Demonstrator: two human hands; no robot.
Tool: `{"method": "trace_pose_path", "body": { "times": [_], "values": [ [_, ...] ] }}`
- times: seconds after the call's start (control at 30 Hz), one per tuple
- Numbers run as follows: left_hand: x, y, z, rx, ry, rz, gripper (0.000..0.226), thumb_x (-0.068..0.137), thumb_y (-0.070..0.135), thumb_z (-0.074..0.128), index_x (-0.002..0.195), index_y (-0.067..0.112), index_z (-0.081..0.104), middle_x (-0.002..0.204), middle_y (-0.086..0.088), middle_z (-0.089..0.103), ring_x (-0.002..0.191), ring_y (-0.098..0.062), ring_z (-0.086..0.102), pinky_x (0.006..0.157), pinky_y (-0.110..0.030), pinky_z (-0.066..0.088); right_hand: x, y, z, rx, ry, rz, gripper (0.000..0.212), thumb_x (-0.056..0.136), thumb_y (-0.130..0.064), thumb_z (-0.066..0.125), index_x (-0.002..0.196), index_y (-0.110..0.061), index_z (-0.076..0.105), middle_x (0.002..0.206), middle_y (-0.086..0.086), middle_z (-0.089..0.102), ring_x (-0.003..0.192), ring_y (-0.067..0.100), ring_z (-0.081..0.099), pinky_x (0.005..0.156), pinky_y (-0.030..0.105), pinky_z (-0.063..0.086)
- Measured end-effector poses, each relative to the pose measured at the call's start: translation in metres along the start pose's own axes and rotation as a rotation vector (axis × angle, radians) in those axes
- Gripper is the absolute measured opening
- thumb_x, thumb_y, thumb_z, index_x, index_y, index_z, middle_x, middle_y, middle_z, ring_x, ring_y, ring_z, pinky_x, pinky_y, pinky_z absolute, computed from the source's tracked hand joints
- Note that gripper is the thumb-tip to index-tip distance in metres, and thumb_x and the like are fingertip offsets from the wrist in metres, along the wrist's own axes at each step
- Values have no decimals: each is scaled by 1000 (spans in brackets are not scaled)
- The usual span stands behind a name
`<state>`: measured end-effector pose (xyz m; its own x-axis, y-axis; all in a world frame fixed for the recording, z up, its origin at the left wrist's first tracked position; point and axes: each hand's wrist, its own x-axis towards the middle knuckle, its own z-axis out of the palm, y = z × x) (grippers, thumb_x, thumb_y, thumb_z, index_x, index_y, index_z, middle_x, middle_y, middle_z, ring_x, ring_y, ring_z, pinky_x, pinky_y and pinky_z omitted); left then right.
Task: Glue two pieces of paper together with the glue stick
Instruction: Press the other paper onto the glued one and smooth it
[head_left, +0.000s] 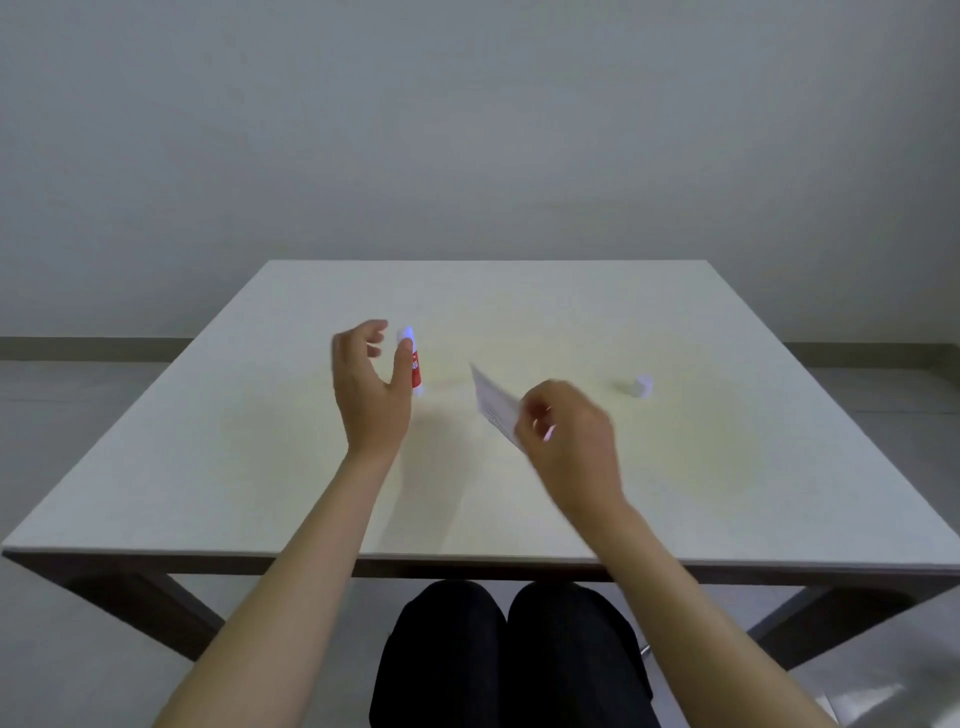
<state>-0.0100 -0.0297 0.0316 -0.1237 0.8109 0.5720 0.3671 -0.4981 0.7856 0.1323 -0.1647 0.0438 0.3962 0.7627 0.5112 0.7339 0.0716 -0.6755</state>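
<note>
**Glue stick upright by the left hand, paper pinched in the right**

The glue stick (416, 370), red-labelled with a pale uncapped tip, stands upright near the middle of the pale table (208, 441), a little left of centre. The left hand (370, 387) is raised just beside it, palm turned inward, with its fingers spread and loosely curled. The thumb (402, 364) lies along the near side of the tube, seemingly touching it, while the other fingers arc well clear of it on the far left, so the hand is not closed around the stick.

To the right, the right hand (569, 434) hovers above the tabletop with its fingers drawn together, pinching a piece of white paper (493, 400). The sheet is tilted, one corner pointing up and to the left toward the glue stick, and faint printed lines show on its face. The hand is blurred, so whether one sheet or two is held cannot be told.

Further right, well apart from both hands, a small white cap (642, 386) sits on the table.
</note>
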Motion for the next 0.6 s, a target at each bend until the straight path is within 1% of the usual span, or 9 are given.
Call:
{"method": "trace_pose_path", "body": {
  "times": [0.03,0.07,0.1,0.17,0.23,0.3,0.4,0.53,0.6],
  "values": [
    [-8,8,2,-35,-44,-31,13,87,28,58,94,18,61,87,3,61,74,-11,57,69,-23,41,8,4,-11,147,42,144,9,78,0,60,73,-8,59,68,5,63,62,23,63,58,32,52],
    [-15,16,5,-77,-133,-103,9,87,22,57,85,16,63,75,2,64,65,-8,58,66,-23,41,15,8,-21,305,82,278,9,80,-1,60,75,-8,59,67,6,65,62,21,67,58,29,54],
    [-22,23,10,-135,-253,-212,12,87,18,57,80,14,65,67,2,65,58,-5,60,64,-24,43,20,11,-29,472,110,393,7,82,-1,59,77,-6,59,67,9,66,61,20,70,57,26,56],
    [-38,37,19,-290,-490,-443,19,89,17,56,76,13,69,66,2,70,57,-6,67,64,-25,49,21,18,-40,776,126,559,6,84,1,59,79,-1,59,67,15,68,63,23,72,60,27,59],
    [-51,48,29,-425,-581,-586,22,91,24,55,79,14,71,69,3,74,64,-13,72,65,-25,55,15,24,-45,939,125,653,10,85,4,58,77,-1,59,68,16,70,67,27,73,63,29,60],
    [-58,57,37,-490,-560,-621,20,89,26,59,78,16,71,70,6,75,66,-14,73,63,-21,57,7,31,-47,1001,112,693,14,87,6,55,76,-1,58,68,16,72,69,29,74,63,28,60],
    [-62,64,45,-428,-558,-570,11,83,18,67,73,19,71,65,8,74,63,-10,72,61,-19,51,-2,40,-50,996,92,733,13,87,7,55,76,0,58,67,16,73,70,30,74,62,28,60],
    [-66,63,45,-325,-606,-546,11,79,12,69,69,17,71,71,3,75,62,-10,73,56,-11,46,-8,55,-56,881,33,754,7,84,5,61,78,3,61,69,16,72,68,31,74,63,31,61],
    [-68,58,44,-267,-636,-549,10,78,13,70,69,16,72,73,1,76,65,-13,74,61,-14,49,-11,62,-60,802,10,754,5,83,2,65,79,5,64,69,16,70,62,27,72,60,29,61]
  ]
}}
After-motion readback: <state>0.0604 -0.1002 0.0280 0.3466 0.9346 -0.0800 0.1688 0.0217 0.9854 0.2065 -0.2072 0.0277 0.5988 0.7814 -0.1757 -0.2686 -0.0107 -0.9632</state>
